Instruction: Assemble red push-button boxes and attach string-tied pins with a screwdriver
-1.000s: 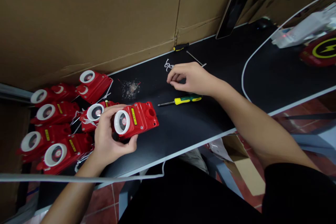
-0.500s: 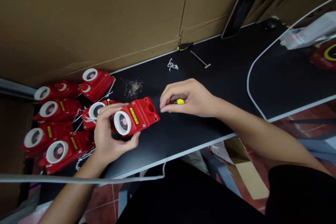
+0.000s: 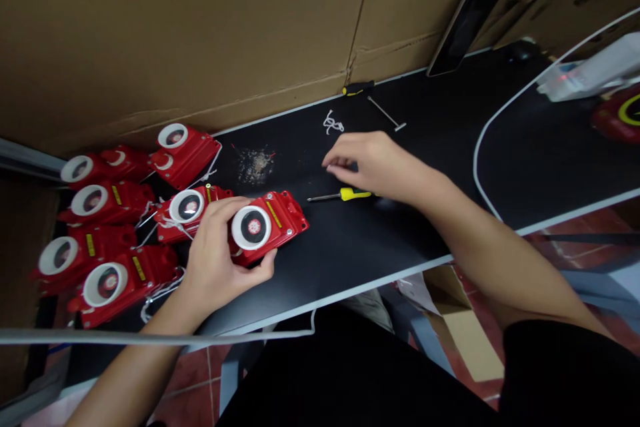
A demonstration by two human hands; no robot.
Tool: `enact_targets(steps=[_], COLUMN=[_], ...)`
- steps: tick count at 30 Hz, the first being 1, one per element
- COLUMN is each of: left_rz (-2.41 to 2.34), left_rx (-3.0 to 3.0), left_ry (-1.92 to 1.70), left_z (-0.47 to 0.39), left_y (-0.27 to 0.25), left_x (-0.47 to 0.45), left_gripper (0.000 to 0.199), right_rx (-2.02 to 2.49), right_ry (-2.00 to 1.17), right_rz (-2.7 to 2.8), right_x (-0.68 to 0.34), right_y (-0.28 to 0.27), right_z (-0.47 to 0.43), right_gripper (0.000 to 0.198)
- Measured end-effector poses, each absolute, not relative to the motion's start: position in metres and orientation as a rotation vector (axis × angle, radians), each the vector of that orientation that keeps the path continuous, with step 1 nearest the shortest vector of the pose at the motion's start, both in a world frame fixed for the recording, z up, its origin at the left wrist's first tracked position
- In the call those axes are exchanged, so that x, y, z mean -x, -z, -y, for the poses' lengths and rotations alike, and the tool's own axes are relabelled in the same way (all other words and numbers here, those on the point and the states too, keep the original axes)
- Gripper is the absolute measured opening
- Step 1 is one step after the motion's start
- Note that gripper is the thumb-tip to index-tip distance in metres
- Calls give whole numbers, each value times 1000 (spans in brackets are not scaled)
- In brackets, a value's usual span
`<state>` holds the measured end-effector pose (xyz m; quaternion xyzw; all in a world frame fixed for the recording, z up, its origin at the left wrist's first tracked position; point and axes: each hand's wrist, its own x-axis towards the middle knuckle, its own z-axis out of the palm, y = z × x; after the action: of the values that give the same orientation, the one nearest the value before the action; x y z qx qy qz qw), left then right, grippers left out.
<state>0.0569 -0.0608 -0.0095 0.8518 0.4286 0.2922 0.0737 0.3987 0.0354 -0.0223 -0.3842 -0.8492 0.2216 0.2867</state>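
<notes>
My left hand (image 3: 217, 263) is wrapped around a red alarm sounder (image 3: 285, 230) and tilts it over the black table. The sounder has a white round horn and a yellow label, and the horn faces up toward me. To its right my right hand (image 3: 363, 159) hovers with thumb and fingers pinched together. Whatever is between those fingertips is too small or hidden to make out. Just below that hand a screwdriver with a yellow handle (image 3: 349, 194) lies on the table, its tip pointing at the sounder.
Several similar red sounders (image 3: 113, 203) with white cords crowd the left end of the table. Behind lie crumbs of debris (image 3: 256, 165), a white cord (image 3: 333, 123), a black-and-yellow screwdriver (image 3: 358, 88) and a T-shaped tool (image 3: 386, 113). A pale cable (image 3: 475, 159) crosses at right.
My right hand has risen away from the sounder, and the yellow screwdriver beneath it is now in fuller view. My left hand has turned the sounder so its horn faces up more.
</notes>
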Motion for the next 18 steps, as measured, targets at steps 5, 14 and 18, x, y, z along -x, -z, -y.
enact_targets(steps=[5,14,18], left_rz=[-1245,-1164,-1128], left_rx=[-2583,-2684,-2691], left_ry=[-704,-715,-955], left_z=[62,60,57], left_y=[13,10,5], left_x=[-60,-61,-55], left_gripper=[69,67,59], right_rx=[1292,1436,1398], right_ry=[-650,-341,-434], right_rz=[2260,2048,1996], right_x=[-437,-427,-421], right_y=[37,62,51], right_z=[-69,-125,-119], right_gripper=[2,17,7])
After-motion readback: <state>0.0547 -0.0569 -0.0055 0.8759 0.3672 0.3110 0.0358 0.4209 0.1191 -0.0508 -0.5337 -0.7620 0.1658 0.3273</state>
